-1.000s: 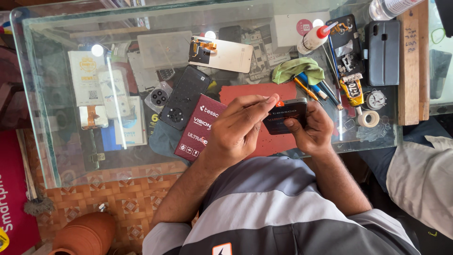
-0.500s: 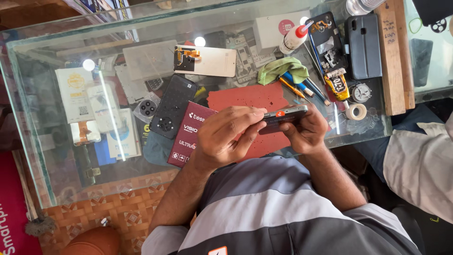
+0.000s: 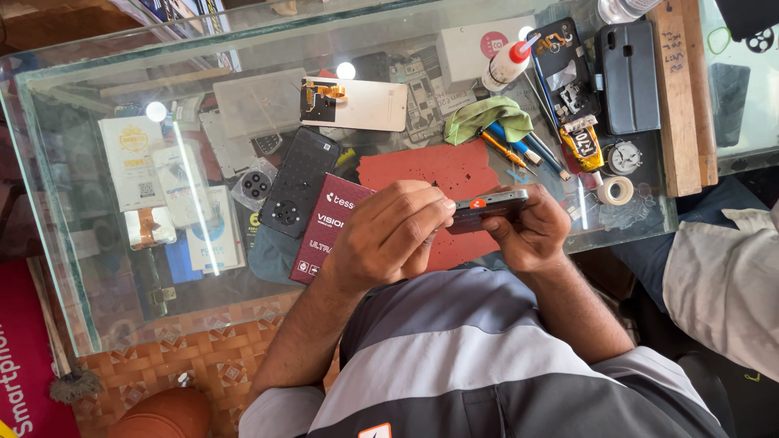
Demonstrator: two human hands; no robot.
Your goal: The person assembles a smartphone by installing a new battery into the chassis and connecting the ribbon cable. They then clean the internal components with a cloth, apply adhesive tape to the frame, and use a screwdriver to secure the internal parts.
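Right now we're clamping the phone [image 3: 485, 209] edge-up in our right hand [image 3: 531, 231] over the glass table [image 3: 105, 324], at 6 o'clock from the red mat [image 3: 430, 170]; our left hand [image 3: 393, 235] fingers are pinching its end, steadying it.

Right hand [image 3: 531, 227] holds a dark phone [image 3: 487, 209] edge-up, just above the glass worktop [image 3: 97, 324]; left hand [image 3: 393, 235] pinches at its left end, fingertips touching it. Under them: red mat [image 3: 430, 170] w/ maroon box [image 3: 329, 223] at left. Farther right: green cloth [image 3: 487, 118], glue bottle [image 3: 507, 63], tape roll [image 3: 615, 191].
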